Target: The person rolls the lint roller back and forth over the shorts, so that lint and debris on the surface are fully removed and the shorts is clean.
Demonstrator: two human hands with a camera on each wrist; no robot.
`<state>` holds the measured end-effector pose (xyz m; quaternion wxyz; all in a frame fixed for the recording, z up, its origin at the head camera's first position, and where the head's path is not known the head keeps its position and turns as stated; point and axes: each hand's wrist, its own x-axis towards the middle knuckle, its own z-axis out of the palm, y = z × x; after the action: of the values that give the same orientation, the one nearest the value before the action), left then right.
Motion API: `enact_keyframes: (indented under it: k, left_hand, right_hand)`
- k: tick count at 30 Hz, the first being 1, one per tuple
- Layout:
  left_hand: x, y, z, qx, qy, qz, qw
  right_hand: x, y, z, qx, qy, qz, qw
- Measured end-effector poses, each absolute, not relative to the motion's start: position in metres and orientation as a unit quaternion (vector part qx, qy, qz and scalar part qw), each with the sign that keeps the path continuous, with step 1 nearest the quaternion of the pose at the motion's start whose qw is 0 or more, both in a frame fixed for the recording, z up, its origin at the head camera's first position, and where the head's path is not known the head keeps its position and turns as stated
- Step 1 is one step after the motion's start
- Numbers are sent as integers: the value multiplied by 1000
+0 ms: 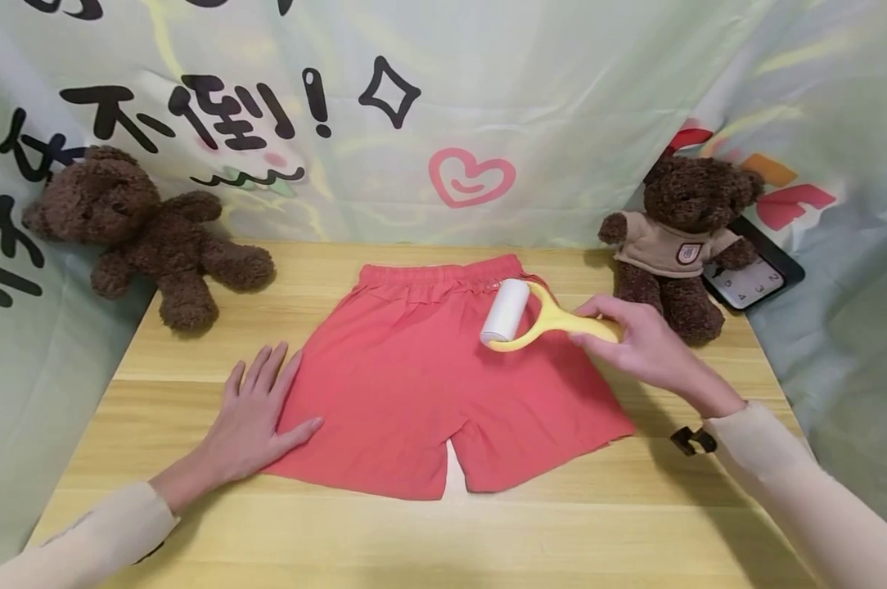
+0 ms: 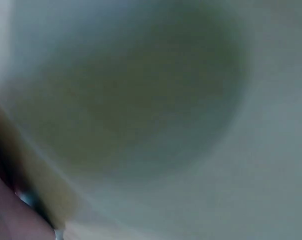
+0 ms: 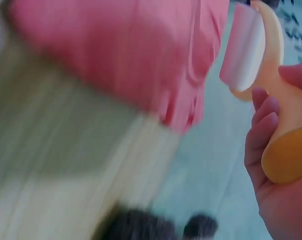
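Note:
Red shorts (image 1: 392,376) lie spread flat on the wooden table, waistband toward the back wall. My left hand (image 1: 255,417) rests with spread, straight fingers along the left edge of the shorts, thumb on the fabric. In my right hand (image 1: 646,343) I grip the yellow handle of a lint roller (image 1: 561,319). Its white roll (image 1: 507,311) overlaps the upper right of the shorts, just below the waistband. The right wrist view shows the fingers (image 3: 263,117) curled round the handle, with the roll tilted above. Fabric covers most of the left wrist view.
A brown teddy bear (image 1: 164,229) leans at the back left of the wooden table (image 1: 340,544). Another bear (image 1: 679,237) in a beige shirt sits at the back right, before a dark-framed clock (image 1: 753,278). A printed cloth (image 1: 561,106) hangs behind.

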<state>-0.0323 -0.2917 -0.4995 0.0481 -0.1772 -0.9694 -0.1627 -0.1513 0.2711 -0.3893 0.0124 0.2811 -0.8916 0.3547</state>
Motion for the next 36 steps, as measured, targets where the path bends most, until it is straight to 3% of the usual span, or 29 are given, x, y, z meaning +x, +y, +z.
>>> enact_keyframes:
  k: [8, 21, 36]
  left_hand:
    - [-20, -302, -502, -190, -968, -150, 61]
    - [-6, -311, -514, -208, -963, -135, 106]
    - [0, -309, -513, -190, -965, -132, 125]
  right_hand:
    - [-146, 198, -398, 276, -881, 382, -35]
    - [-121, 79, -408, 344, -851, 393, -52]
    - [-128, 8, -414, 367, -868, 329, -66]
